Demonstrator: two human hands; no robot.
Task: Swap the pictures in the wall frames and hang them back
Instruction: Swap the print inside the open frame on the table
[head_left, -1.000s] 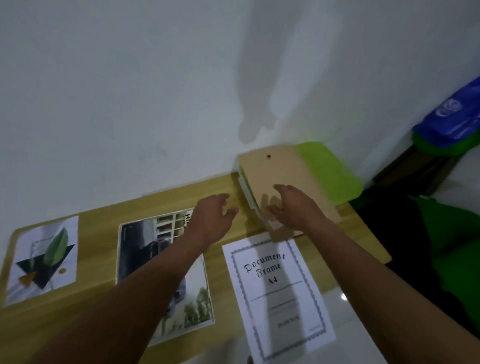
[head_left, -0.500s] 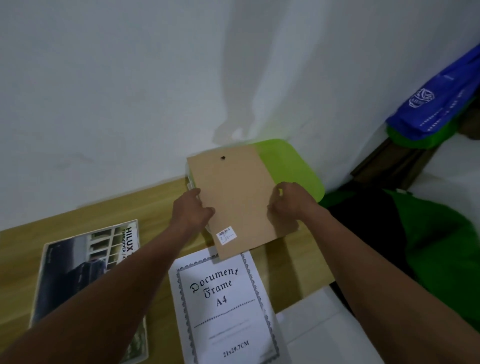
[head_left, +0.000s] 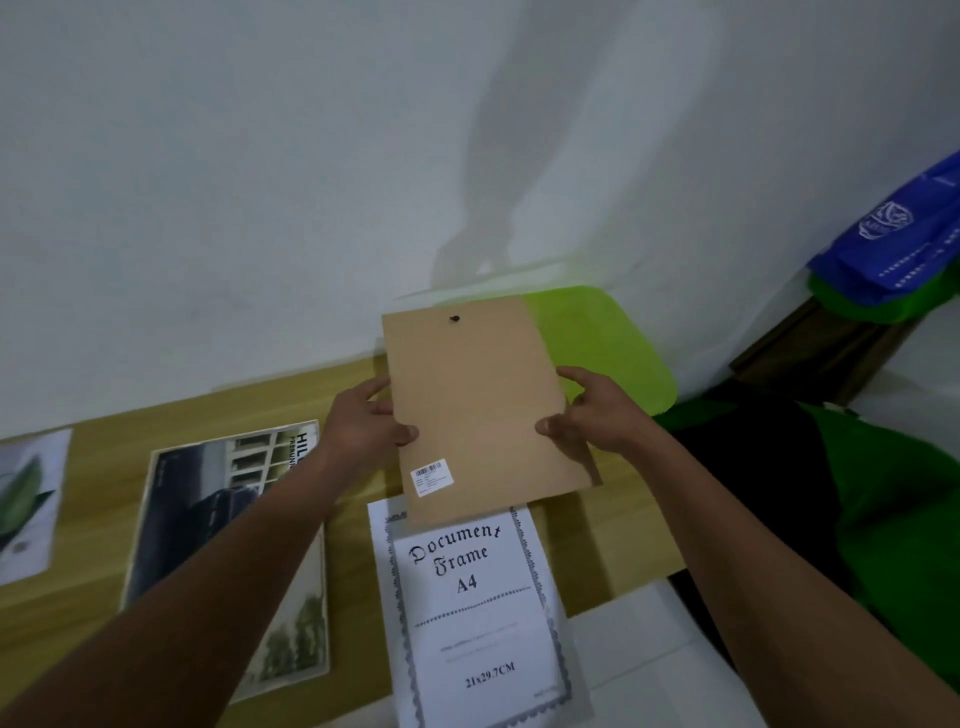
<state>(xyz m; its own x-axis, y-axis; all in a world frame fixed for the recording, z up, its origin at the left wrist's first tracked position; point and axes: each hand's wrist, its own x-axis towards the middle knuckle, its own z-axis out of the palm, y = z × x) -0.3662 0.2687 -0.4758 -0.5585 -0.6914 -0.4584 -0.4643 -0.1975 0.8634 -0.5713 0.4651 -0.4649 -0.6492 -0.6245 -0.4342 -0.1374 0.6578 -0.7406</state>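
Gripping the frame (head_left: 483, 405) by its long edges, back facing up, above the table (head_left: 98, 519), fingers of left hand (head_left: 363, 431) and right hand (head_left: 597, 415) clamped on it. Possibly risking a slip from such edge-only holding, dropping it onto the certificate (head_left: 478, 597) below

Dim and cool, with a grey-green cast over the white wall (head_left: 234, 156). Lit from behind and above: a tall soft shadow up that wall, a darker narrow one beside the backing board (head_left: 483, 405) on the table (head_left: 621, 501). Bends lines near the borders and stretches the forearms (head_left: 208, 597) at the lower corners. Smears the leaf print (head_left: 21, 499) at the left edge; leaves the smallest print on the document sheet (head_left: 478, 613) unreadable.
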